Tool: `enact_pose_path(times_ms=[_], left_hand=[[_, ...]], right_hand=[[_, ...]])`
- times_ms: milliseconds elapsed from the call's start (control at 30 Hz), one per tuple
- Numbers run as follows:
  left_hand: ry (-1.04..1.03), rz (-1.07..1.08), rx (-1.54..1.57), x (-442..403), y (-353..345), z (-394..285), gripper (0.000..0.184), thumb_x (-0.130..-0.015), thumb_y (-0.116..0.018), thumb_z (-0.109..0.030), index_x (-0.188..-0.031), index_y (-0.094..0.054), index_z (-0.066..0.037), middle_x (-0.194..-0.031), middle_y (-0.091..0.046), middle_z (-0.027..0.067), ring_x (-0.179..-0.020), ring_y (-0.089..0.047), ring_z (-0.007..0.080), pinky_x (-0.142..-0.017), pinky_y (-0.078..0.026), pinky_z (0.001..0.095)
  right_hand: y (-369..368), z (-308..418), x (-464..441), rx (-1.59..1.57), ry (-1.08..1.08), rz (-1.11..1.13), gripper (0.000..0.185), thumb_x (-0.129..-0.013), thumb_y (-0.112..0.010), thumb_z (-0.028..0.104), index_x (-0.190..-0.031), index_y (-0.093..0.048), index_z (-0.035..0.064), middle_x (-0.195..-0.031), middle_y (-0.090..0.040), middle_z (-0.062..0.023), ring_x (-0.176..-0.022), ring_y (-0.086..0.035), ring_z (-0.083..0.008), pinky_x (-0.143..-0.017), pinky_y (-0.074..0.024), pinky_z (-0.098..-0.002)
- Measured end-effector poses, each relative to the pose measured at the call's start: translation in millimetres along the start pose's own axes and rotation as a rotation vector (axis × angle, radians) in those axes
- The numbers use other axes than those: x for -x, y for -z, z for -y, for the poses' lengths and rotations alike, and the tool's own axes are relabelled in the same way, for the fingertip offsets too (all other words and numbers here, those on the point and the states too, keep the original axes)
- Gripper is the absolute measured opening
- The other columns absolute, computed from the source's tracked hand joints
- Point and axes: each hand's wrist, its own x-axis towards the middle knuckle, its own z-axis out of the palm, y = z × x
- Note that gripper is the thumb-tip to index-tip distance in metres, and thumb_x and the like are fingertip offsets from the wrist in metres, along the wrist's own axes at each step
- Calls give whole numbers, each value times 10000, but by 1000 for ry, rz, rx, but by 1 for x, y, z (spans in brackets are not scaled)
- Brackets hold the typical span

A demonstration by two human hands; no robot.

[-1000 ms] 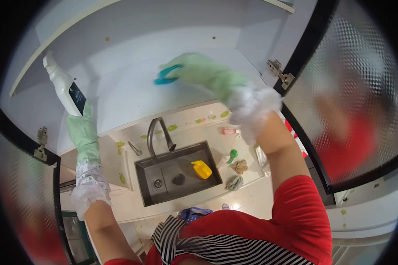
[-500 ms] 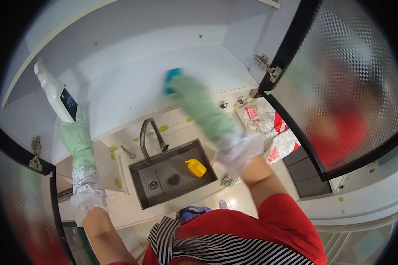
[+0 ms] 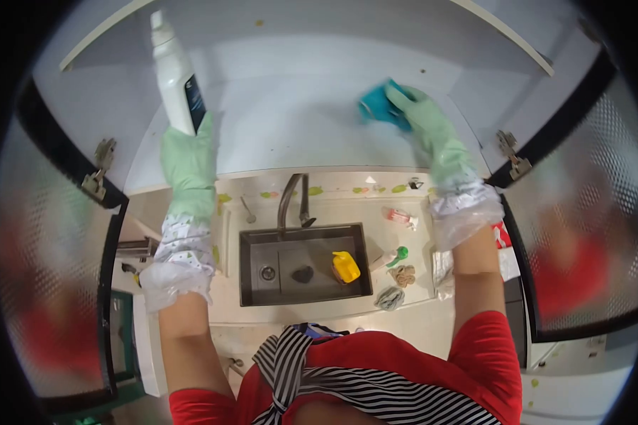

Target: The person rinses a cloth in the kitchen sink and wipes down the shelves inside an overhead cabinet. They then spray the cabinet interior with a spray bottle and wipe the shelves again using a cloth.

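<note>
Both hands wear pale green rubber gloves with frilled cuffs. My left hand [image 3: 188, 154] is wrapped round the base of a white bottle [image 3: 178, 86] with a dark label, held upright at the left of the open cabinet. On the right, my right hand [image 3: 425, 117] grips a blue-green cloth [image 3: 381, 106] against or just over the cabinet's white bottom board [image 3: 283, 134]. The fingers are bent round the cloth's upper edge.
Frosted glass doors with black frames stand open at left [image 3: 60, 262] and right [image 3: 581, 212]. Below lies a dark sink [image 3: 308, 289] with a curved faucet [image 3: 286, 202] and a yellow container [image 3: 346, 267]. Right of it are a green-capped bottle [image 3: 397, 256] and rags [image 3: 403, 275].
The view has shifted, with the cabinet now more centred. My right hand has moved with the cloth toward the cabinet's right side. My left hand still holds the bottle.
</note>
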Motion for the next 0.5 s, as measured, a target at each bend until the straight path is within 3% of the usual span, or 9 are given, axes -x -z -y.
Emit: enact_pose_path(times_ms=[33, 133, 233, 300, 367, 500], left_hand=[[-3, -5, -10, -2, -1, 2, 488, -966, -845, -434, -1013, -769, 45, -816, -770, 176, -737, -759, 331, -734, -580, 456], [47, 26, 25, 4, 5, -5, 460, -963, -846, -426, -1044, -774, 20, -833, -776, 163, -755, -766, 319, -731, -581, 435], [70, 29, 32, 0, 2, 0, 422, -968, -836, -410, -1088, -777, -10, -850, -788, 144, -773, -774, 309, -736, -582, 426], [77, 42, 25, 2, 6, -3, 428, -965, -835, -412, -1089, -775, -7, -850, -787, 142, -776, -774, 307, -743, -583, 432], [55, 23, 5, 2, 5, -1, 438, -961, -834, -418, -1090, -776, -4, -846, -786, 141, -777, -774, 308, -752, -585, 437], [77, 90, 0, -4, 4, 2, 427, -931, -863, -403, -1116, -778, -28, -859, -799, 136, -793, -789, 317, -771, -598, 448]], right_hand=[[15, -25, -19, 300, 21, -87, 759, -1039, -696, 594, -1556, -613, 44, -1399, -737, -142, -1195, -717, -266, -1011, -541, -414], [27, -32, -28, 494, 159, 33, 810, -1026, -690, 618, -1574, -592, 29, -1473, -693, -192, -1283, -684, -336, -1105, -514, -454], [-13, -23, -26, 879, 333, 214, 801, -1021, -671, 632, -1550, -616, 33, -1422, -704, -225, -1284, -670, -395, -1133, -503, -475], [-53, 6, 8, 636, 545, 223, 690, -1047, -621, 609, -1422, -701, 35, -1339, -714, -244, -1208, -671, -439, -1111, -502, -517], [-121, 23, 19, 708, 595, 202, 547, -1047, -598, 567, -1217, -764, 75, -1162, -749, -199, -1141, -681, -422, -1054, -507, -531], [-207, 56, 55, 707, 646, 237, 436, -1070, -592, 412, -1290, -761, 76, -1177, -771, -211, -1123, -710, -417, -1033, -546, -505]])
